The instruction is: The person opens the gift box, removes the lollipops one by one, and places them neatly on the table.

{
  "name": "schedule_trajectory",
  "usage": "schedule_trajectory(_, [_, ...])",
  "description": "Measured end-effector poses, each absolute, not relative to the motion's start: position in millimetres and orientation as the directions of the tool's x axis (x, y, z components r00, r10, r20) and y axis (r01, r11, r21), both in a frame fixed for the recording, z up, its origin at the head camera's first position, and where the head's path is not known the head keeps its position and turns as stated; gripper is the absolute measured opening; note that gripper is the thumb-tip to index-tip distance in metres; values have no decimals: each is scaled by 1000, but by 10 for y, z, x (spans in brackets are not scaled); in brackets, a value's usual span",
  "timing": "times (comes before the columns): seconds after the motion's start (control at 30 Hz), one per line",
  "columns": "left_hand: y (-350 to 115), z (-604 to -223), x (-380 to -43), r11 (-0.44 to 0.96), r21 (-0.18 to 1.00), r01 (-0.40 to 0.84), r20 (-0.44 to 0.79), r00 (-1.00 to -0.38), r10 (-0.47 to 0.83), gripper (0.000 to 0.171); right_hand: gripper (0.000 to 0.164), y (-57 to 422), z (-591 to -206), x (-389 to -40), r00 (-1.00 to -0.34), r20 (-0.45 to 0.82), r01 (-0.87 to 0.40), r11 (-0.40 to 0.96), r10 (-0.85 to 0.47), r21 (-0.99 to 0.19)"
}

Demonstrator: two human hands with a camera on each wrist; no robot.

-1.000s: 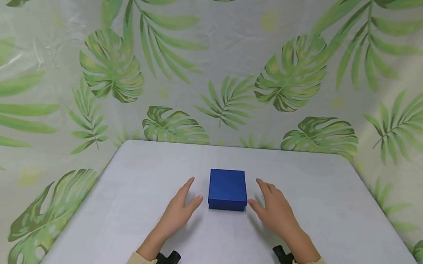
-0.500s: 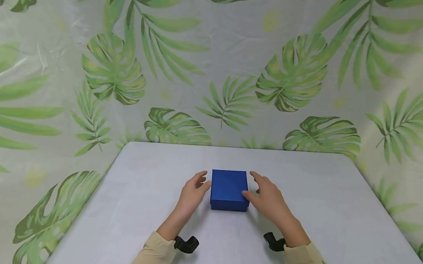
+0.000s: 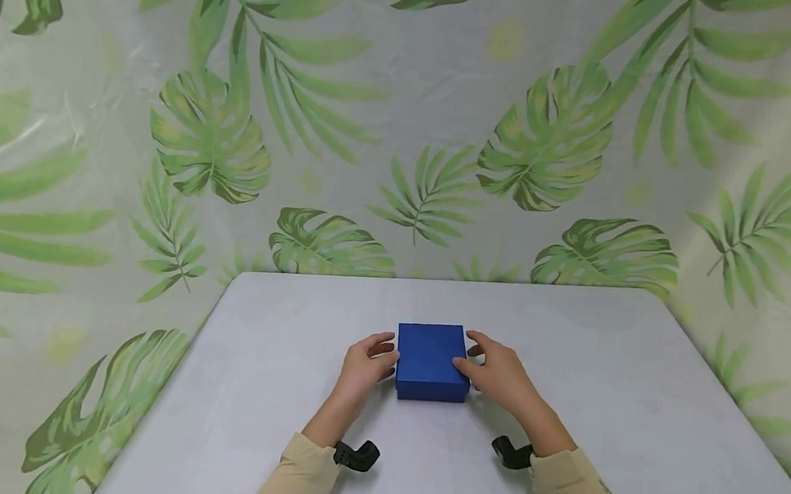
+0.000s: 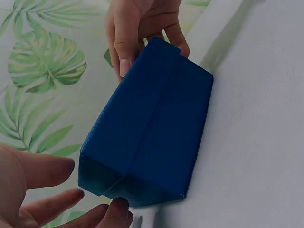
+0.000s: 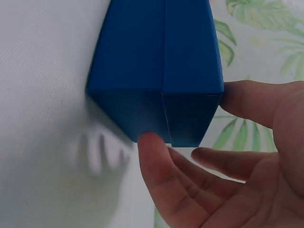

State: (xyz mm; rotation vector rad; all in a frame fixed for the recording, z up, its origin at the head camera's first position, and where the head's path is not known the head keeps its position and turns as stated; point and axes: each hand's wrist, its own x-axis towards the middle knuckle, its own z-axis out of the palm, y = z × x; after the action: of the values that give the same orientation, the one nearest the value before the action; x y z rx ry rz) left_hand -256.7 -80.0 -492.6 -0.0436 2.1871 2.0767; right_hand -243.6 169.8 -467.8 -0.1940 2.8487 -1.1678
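A small dark-blue lidded box (image 3: 432, 353) lies on the white table in front of me, its lid overlapping the base with a seam along the side. My right hand (image 3: 502, 373) grips the box's right side, thumb on the lid's top edge; in the right wrist view a fingertip (image 5: 153, 147) meets the lower side wall. At the opposite side is my left hand (image 3: 362, 367), fingers slightly bent. The left wrist view shows its thumb (image 4: 50, 171) just apart from the lid and a fingertip (image 4: 119, 205) right at the lower edge of the box.
The white table (image 3: 280, 315) has its far edge against a leaf-patterned curtain (image 3: 439, 112), which also hangs along both sides. A black wrist device (image 3: 357, 455) is strapped on the left wrist, and a similar black device (image 3: 512, 453) is on the right.
Both hands have come inward to the box; the right thumb has come onto the lid's edge and the left fingers have drawn up to the left side. The view has tilted slightly.
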Motion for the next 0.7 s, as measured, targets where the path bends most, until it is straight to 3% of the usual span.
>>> schedule_trajectory(0.47, [-837,-4984,-2535,5,994,-108,-108,-992,72,37,66,1709,-4741,-2532,-983,-113,6,590,-145,-807])
schedule_trajectory(0.7, [-799,-4795,-2444,32,994,-106,-108,-992,66,35,66,1730,-4755,-2532,-981,-125,21,564,-146,-826])
